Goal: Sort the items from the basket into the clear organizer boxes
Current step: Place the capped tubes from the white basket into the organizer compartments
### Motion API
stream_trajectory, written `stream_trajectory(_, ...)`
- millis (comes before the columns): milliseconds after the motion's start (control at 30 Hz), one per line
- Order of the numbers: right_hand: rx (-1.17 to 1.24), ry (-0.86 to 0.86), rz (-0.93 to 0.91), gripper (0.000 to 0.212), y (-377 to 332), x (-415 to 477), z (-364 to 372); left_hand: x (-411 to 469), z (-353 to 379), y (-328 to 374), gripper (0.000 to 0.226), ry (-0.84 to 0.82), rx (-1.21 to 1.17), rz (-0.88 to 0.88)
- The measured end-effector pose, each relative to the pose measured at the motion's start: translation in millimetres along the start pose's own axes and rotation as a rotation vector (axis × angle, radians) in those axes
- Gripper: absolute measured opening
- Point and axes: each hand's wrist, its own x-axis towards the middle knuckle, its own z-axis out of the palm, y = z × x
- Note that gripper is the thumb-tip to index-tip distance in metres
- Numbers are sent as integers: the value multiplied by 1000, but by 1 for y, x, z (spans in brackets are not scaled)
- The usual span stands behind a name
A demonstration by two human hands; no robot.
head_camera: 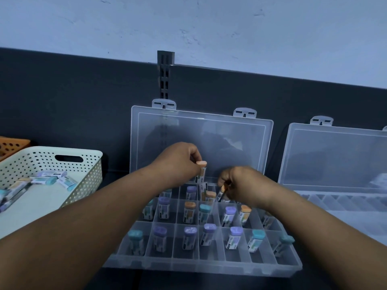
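A clear organizer box (209,266) lies open in front of me, its lid (201,132) leaning on the dark back panel. Small capped tubes with purple, teal and orange caps stand in its compartments. My left hand (178,162) holds an orange-capped tube (202,170) upright above the back row. My right hand (240,185) pinches another small tube (222,192) tilted over a back-row compartment. A cream perforated basket (83,174) at the left holds several more tubes (50,180) lying flat.
A second clear organizer box (343,204) stands open at the right, its lid (335,155) upright. An orange perforated container (10,146) peeks out behind the basket. The dark panel and a slotted bracket (165,65) rise behind the boxes.
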Motion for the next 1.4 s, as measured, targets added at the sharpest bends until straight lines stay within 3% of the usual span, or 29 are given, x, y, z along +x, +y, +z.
stream_trajectory(233,-105,109,-96,29,-7,8,6,-2,0,0,5,-2,-7,6)
stream_trajectory(433,28,48,-15,43,4,3,3,-4,-2,-2,6,-2,-9,-10)
stream_trajectory(667,103,111,-14,37,6,5,5,-4,-2,0,6,1,-9,-12)
stream_trajectory(867,143,161,-15,47,8,1,-4,-4,1,5,3,-10,-11,-8)
stream_trajectory(1033,486,209,-188,39,-17,-5,-21,-5,4,14,9,-16,-71,5)
stream_trajectory(1200,480,291,-149,28,-16,-6,-12,-1,5,14,13,-50,-239,-50)
stream_trajectory(1400,513,241,-77,12,0,-19,-19,5,12,-2,27,-169,250,37)
